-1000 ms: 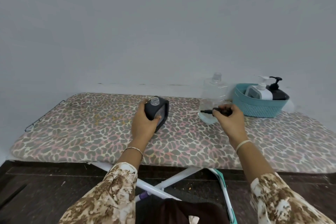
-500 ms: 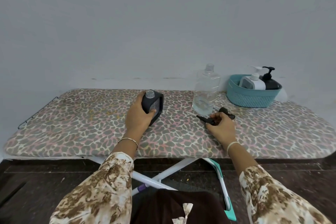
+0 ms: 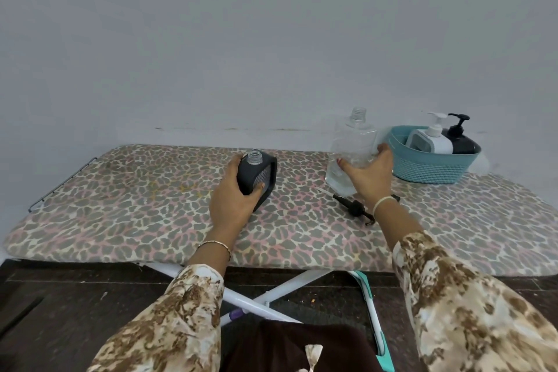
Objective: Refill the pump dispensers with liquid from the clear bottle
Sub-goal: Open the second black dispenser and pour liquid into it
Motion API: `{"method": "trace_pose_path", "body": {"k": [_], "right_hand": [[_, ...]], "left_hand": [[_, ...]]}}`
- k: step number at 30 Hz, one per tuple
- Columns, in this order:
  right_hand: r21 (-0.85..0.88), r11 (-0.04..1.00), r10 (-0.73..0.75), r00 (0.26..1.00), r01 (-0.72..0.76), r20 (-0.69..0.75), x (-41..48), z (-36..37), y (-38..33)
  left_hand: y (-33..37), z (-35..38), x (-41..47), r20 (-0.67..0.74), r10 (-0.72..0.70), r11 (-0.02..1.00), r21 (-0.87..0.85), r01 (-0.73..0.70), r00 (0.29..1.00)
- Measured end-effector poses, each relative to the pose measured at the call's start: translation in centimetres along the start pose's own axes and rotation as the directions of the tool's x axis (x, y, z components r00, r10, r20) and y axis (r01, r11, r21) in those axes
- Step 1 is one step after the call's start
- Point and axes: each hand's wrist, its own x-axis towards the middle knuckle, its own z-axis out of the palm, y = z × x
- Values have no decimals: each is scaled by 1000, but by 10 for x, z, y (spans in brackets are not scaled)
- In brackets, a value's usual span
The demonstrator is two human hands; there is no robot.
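A black dispenser bottle point(image 3: 260, 178) with its pump removed and its clear threaded neck open stands on the leopard-print ironing board point(image 3: 151, 205). My left hand point(image 3: 234, 199) grips its side. The black pump head point(image 3: 354, 209) lies flat on the board to the right. Behind it stands the clear bottle point(image 3: 353, 145), uncapped, with a little liquid at the bottom. My right hand point(image 3: 368, 174) wraps around its lower part, thumb on the left and fingers on the right.
A teal woven basket point(image 3: 428, 167) at the back right holds a white pump dispenser point(image 3: 430, 139) and a black pump dispenser point(image 3: 460, 139). A plain wall runs behind the board. The board's white legs point(image 3: 271, 296) cross below over dark floor.
My right hand has laid the pump head on the board and moved up to take hold of the clear bottle. The left hand has stayed on the black dispenser.
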Motion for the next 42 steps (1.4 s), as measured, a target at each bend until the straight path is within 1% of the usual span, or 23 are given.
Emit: {"method": "trace_pose_path", "body": {"k": [4,7,15,21,24,26,28,30,32,34,35,36,37,39,40,42], "right_hand": [[193,976,87,994,-98,64,16,15,4],[263,959,98,994,-107,47,20,21,14],[281,951,130,991,-128,12,25,31,21],[267,961,97,991,-69,-92,19,38,5],[250,968,31,995,-6,-95,12,39,-10],[231,971,-47,995,65,-84,9,40,-25],[196,969,-145,988,154,-56,7,40,-42],[142,961,-238,971,237,-8,2,41,-58],[62,924,-379,925,378,21,-3,44,-69],[-40,832,-552,833,553,46,-8,47,-74],[-95,782,-613,787,617,64,-10,50,-75],[-128,750,-644,760,649,84,-13,52,-75],[-146,745,-643,759,651,101,-17,53,-76],[-181,773,-591,794,608,144,-26,56,-76],[-223,770,-570,802,597,179,-30,57,-75],[-312,721,-563,786,618,255,-35,58,-70]], "left_hand": [[-3,3,1,-3,14,1000,-3,-14,1000],[-5,5,1,-16,29,999,-12,-30,999],[-9,8,0,-35,40,999,-25,-41,999],[-7,4,0,-9,49,998,-42,-50,999],[-7,0,2,36,59,997,-58,-56,998],[-6,-3,3,53,56,996,-72,-52,997],[-6,-4,3,40,50,996,-82,-47,998],[-7,-6,2,-2,20,997,-80,-20,1000],[-10,-9,1,-50,-27,997,-77,23,998],[-12,-10,1,-76,-45,997,-73,39,996],[-13,-11,1,-77,-44,997,-70,39,996],[-13,-11,1,-76,-39,997,-68,34,996],[-13,-12,1,-76,-32,998,-62,28,997],[-14,-12,1,-77,-17,999,-39,14,997],[-14,-11,1,-75,-11,1000,-28,9,997],[-14,-11,1,-64,-3,1000,-9,2,998]]}}
